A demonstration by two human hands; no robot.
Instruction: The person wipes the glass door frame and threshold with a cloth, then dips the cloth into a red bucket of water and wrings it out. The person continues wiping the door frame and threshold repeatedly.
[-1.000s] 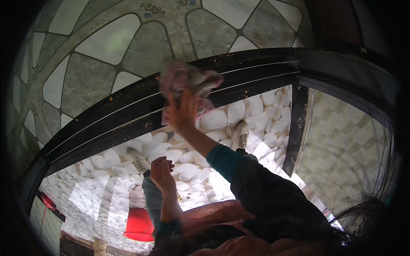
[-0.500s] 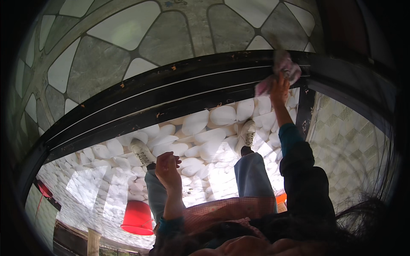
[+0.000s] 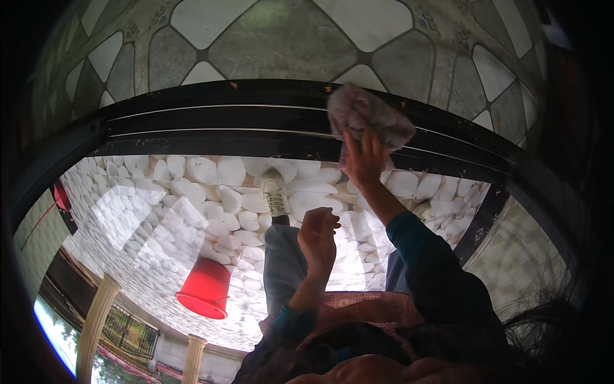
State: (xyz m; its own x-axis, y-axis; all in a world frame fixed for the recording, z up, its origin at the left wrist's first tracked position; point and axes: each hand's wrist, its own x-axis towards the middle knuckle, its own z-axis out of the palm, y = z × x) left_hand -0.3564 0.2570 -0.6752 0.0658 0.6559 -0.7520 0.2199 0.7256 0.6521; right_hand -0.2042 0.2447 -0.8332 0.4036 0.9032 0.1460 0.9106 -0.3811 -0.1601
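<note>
My right hand [image 3: 368, 160] presses a crumpled pinkish-grey cloth [image 3: 372, 116] onto a dark door-track sill [image 3: 224, 118] with thin pale metal rails. Its fingers lie against the near side of the cloth, which covers part of the rails and overlaps the far edge. Small brown flecks dot the sill's dark surface. In front of my body, my left hand [image 3: 316, 240] hangs in the air with its fingers curled in, nothing visible in them, apart from the sill and the cloth.
A red bucket [image 3: 206, 288] stands on the white pebble-patterned floor [image 3: 243, 198] to my left. One pale lace-up shoe [image 3: 275, 193] is planted near the sill. Beyond the sill lies a grey-and-white tiled floor [image 3: 284, 48]. A dark frame post [image 3: 543, 217] bounds the right side.
My right hand and the cloth have moved left along the sill, away from its right end. The view has shifted rightward. My left hand stays curled in the air.
</note>
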